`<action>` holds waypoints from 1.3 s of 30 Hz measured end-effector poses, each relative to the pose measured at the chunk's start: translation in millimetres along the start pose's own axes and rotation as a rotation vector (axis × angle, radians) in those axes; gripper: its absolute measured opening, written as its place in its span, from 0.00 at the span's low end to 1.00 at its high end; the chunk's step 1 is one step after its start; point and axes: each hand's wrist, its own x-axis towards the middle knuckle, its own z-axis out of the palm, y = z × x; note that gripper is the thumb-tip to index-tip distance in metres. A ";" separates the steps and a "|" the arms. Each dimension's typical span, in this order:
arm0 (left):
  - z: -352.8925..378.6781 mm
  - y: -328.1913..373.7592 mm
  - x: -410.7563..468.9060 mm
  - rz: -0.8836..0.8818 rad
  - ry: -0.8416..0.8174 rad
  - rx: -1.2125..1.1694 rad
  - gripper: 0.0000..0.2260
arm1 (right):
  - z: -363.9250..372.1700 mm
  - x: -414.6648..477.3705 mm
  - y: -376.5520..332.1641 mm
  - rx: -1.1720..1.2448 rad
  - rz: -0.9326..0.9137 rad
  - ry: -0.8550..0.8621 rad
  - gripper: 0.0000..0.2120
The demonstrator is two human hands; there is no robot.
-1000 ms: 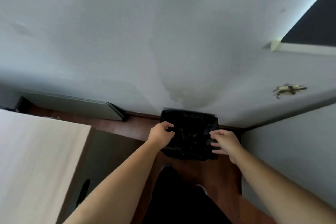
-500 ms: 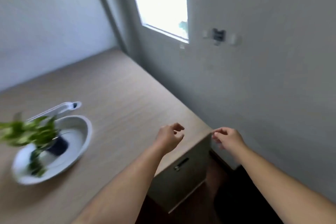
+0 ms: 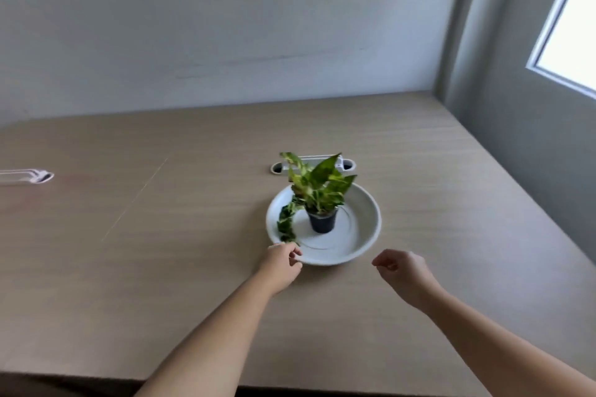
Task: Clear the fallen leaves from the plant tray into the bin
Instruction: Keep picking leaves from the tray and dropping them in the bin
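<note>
Tray (image 3: 361, 237) interior at 3 to 6 o'clock of pot (image 3: 322, 224) is lying open. Foliage (image 3: 317, 182) is overhanging the 12 o'clock side; leaf trail (image 3: 286, 224) is crowding 9 o'clock. Desk (image 3: 161, 251) around the tray is left unobstructed except grommet (image 3: 279, 167) behind.

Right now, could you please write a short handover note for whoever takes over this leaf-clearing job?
Left hand: at the near-left rim of the plant tray, fingers curled, nothing visibly held.
Right hand: loosely curled above the table, near-right of the tray, empty.
Potted plant stands upright in the tray; a leafy trail lies along the tray's left side.
The bin is out of view.
Left: pick up the loose leaves on the tray's left side and carry them to the bin.
</note>
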 end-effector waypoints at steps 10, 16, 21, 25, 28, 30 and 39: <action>-32.1 -64.2 93.0 0.258 -0.286 0.485 0.21 | 92.3 58.9 -39.4 -0.471 -0.245 -0.277 0.22; -3.3 -64.5 99.5 0.263 -0.208 0.480 0.12 | 69.1 90.9 -22.5 -0.510 -0.261 -0.422 0.17; 16.9 -57.1 81.9 0.318 -0.181 0.369 0.18 | 44.9 101.2 -10.8 -0.798 -0.241 -0.232 0.23; -5.0 -59.2 99.6 0.248 -0.170 0.392 0.20 | 70.1 80.6 -22.7 -0.764 -0.350 -0.256 0.27; -15.0 -67.8 109.9 0.182 -0.205 0.462 0.14 | 91.7 70.6 -26.0 -0.605 -0.406 -0.276 0.20; -7.1 -69.5 107.3 0.183 -0.180 0.470 0.12 | 82.5 78.2 -17.6 -0.600 -0.453 -0.266 0.15; 23.0 -60.4 92.9 0.312 -0.154 0.372 0.20 | 49.1 99.2 1.5 -0.705 -0.327 -0.153 0.25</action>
